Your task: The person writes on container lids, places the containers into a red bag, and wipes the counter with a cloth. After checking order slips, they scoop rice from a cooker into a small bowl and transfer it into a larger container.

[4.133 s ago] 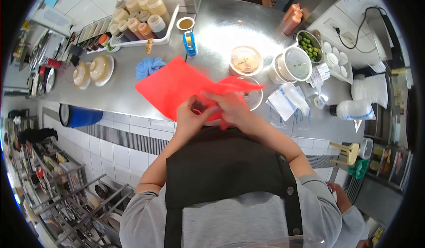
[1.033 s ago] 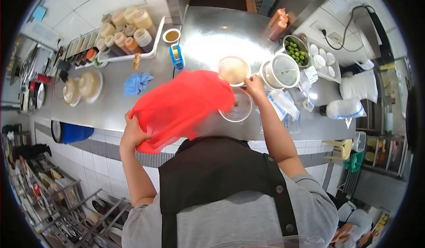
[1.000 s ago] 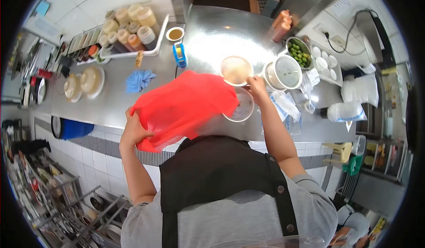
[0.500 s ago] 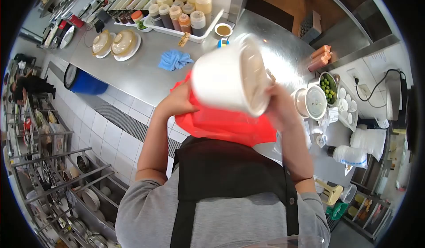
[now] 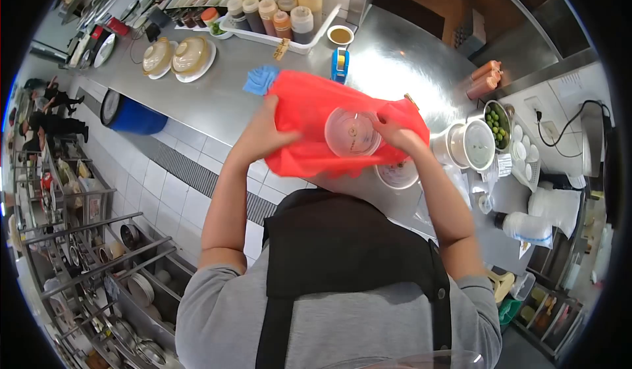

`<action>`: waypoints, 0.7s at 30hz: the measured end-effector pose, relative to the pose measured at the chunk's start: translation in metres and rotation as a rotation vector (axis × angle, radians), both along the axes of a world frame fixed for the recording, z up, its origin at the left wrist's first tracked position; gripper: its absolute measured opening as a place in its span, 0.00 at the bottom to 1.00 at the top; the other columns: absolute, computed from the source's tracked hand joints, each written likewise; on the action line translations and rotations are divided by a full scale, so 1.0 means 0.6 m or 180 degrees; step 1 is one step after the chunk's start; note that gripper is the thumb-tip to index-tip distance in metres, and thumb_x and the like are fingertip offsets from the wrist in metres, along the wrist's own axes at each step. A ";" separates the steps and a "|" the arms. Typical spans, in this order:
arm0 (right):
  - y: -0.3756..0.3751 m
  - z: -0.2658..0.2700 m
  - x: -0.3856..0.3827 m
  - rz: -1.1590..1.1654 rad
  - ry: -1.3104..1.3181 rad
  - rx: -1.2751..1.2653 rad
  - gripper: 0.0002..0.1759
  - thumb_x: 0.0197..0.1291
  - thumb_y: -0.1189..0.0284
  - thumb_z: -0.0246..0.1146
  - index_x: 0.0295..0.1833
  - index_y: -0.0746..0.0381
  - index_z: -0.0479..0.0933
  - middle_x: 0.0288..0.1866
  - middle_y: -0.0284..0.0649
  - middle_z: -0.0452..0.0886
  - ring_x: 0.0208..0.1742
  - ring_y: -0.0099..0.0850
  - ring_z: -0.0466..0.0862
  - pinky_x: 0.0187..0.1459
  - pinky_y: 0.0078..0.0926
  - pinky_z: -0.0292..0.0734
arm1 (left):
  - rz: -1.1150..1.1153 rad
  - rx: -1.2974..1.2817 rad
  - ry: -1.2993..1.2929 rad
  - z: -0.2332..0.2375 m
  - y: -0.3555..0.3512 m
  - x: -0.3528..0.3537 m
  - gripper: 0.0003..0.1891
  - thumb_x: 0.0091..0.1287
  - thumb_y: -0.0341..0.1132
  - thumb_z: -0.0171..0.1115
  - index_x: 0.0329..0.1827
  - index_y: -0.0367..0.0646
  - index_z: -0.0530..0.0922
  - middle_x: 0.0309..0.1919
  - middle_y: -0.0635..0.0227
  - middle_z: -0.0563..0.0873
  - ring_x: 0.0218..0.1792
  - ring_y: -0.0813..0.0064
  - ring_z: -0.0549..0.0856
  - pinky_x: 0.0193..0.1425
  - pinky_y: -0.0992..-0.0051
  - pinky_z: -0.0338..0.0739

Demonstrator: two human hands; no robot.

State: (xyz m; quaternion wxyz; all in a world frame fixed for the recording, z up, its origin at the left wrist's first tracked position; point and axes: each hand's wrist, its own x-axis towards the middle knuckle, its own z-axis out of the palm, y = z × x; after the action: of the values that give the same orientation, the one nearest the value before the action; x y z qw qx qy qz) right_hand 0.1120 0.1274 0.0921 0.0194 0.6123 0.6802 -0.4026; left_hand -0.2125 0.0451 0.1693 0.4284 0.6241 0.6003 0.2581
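Note:
A red bag [image 5: 309, 99] is spread at the counter's front edge. A round tub with a translucent lid [image 5: 353, 133] sits at the bag, red material around it. My left hand [image 5: 262, 132] grips the bag's left edge, its thumb out over the red material and its other fingers partly hidden. My right hand [image 5: 398, 134] is closed at the tub's right rim, fingertips over the lid's edge. Below the bag's right side, another lidded round container [image 5: 399, 174] shows in part. A blue cloth [image 5: 261, 79] touches the bag's upper left corner.
Behind the bag stand a blue tape dispenser [image 5: 340, 65], a small bowl of brown sauce [image 5: 340, 36] and a white tray of squeeze bottles [image 5: 289, 41]. Lidded tubs [image 5: 475, 145] and a bowl of green fruit [image 5: 495, 127] are at right. Two covered dishes [image 5: 192, 56] stand left.
The tub has gone from tilted in front of me down to the bag, its lid now facing up. The bag is spread wider, and the container below it has come into view.

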 end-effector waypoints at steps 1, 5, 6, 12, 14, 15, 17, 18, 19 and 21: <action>0.009 0.033 0.001 0.0176 -0.0340 -0.0109 0.21 0.71 0.61 0.54 0.57 0.66 0.77 0.51 0.46 0.83 0.50 0.31 0.83 0.52 0.32 0.76 | 0.0377 0.0163 0.0017 0.005 0.007 0.018 0.37 0.47 0.31 0.76 0.62 0.30 0.69 0.61 0.43 0.75 0.61 0.47 0.78 0.63 0.63 0.74; 0.059 0.043 0.041 0.0266 -0.0551 -0.0096 0.20 0.71 0.62 0.54 0.60 0.63 0.76 0.52 0.47 0.84 0.47 0.34 0.85 0.48 0.34 0.80 | 0.0350 0.0967 0.1144 0.023 -0.016 0.053 0.21 0.52 0.25 0.69 0.50 0.32 0.76 0.63 0.42 0.74 0.55 0.39 0.81 0.58 0.57 0.78; 0.057 0.047 0.046 0.0132 -0.0338 0.0008 0.19 0.71 0.62 0.54 0.60 0.62 0.77 0.52 0.47 0.85 0.47 0.35 0.86 0.47 0.34 0.81 | 0.0205 0.0967 0.1470 0.021 -0.023 0.051 0.20 0.52 0.24 0.69 0.48 0.33 0.76 0.64 0.43 0.73 0.55 0.39 0.81 0.58 0.56 0.78; 0.056 0.090 0.055 -0.0590 0.0578 -0.0583 0.22 0.71 0.63 0.53 0.64 0.63 0.77 0.52 0.43 0.87 0.47 0.36 0.88 0.55 0.34 0.79 | -0.0404 0.0235 0.1602 0.022 -0.035 0.092 0.35 0.39 0.30 0.83 0.50 0.27 0.73 0.66 0.31 0.66 0.53 0.37 0.82 0.57 0.54 0.81; 0.054 0.101 0.034 -0.0513 0.0569 -0.0647 0.23 0.72 0.64 0.52 0.66 0.64 0.75 0.56 0.44 0.85 0.50 0.37 0.88 0.60 0.35 0.76 | -0.0514 0.0244 0.1560 0.018 -0.028 0.102 0.38 0.35 0.32 0.85 0.48 0.27 0.72 0.64 0.29 0.66 0.54 0.36 0.82 0.57 0.54 0.81; 0.052 0.100 0.020 -0.0513 0.0484 -0.0660 0.23 0.72 0.64 0.52 0.66 0.65 0.74 0.58 0.45 0.84 0.52 0.37 0.87 0.62 0.35 0.74 | -0.0555 0.0238 0.1531 0.014 -0.024 0.105 0.38 0.34 0.34 0.86 0.47 0.27 0.72 0.64 0.28 0.67 0.54 0.36 0.81 0.58 0.54 0.81; 0.052 0.077 0.007 -0.0467 0.0345 -0.0595 0.24 0.73 0.64 0.52 0.68 0.65 0.73 0.61 0.47 0.82 0.55 0.38 0.85 0.64 0.36 0.73 | -0.0619 0.0255 0.1500 0.014 -0.016 0.108 0.40 0.32 0.35 0.87 0.47 0.27 0.72 0.61 0.29 0.70 0.57 0.36 0.79 0.58 0.54 0.80; 0.059 0.037 0.008 -0.0425 0.0291 -0.0512 0.24 0.72 0.64 0.52 0.68 0.65 0.72 0.63 0.47 0.81 0.57 0.39 0.85 0.64 0.37 0.73 | -0.0645 0.0283 0.1497 0.017 -0.014 0.105 0.40 0.32 0.36 0.87 0.47 0.28 0.72 0.59 0.31 0.72 0.58 0.35 0.78 0.59 0.54 0.80; 0.068 -0.001 0.012 -0.0398 0.0234 -0.0428 0.25 0.72 0.63 0.53 0.69 0.64 0.72 0.65 0.48 0.80 0.59 0.40 0.84 0.64 0.37 0.73 | -0.0685 0.0316 0.1491 0.020 -0.010 0.103 0.41 0.31 0.37 0.87 0.47 0.28 0.72 0.57 0.32 0.74 0.59 0.35 0.78 0.59 0.54 0.79; 0.089 -0.056 0.025 -0.0252 -0.0013 -0.0170 0.24 0.72 0.63 0.54 0.68 0.63 0.73 0.63 0.48 0.81 0.59 0.39 0.83 0.63 0.37 0.73 | -0.0735 0.0034 0.1418 0.020 0.004 0.083 0.42 0.30 0.38 0.88 0.47 0.30 0.72 0.52 0.35 0.78 0.61 0.37 0.77 0.59 0.55 0.78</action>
State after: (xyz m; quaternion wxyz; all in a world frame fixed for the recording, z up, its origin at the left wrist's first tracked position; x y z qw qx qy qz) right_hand 0.1269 0.1808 0.0586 0.0212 0.6387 0.6445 -0.4198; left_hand -0.1627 0.0474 0.1810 0.3089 0.7323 0.6033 0.0667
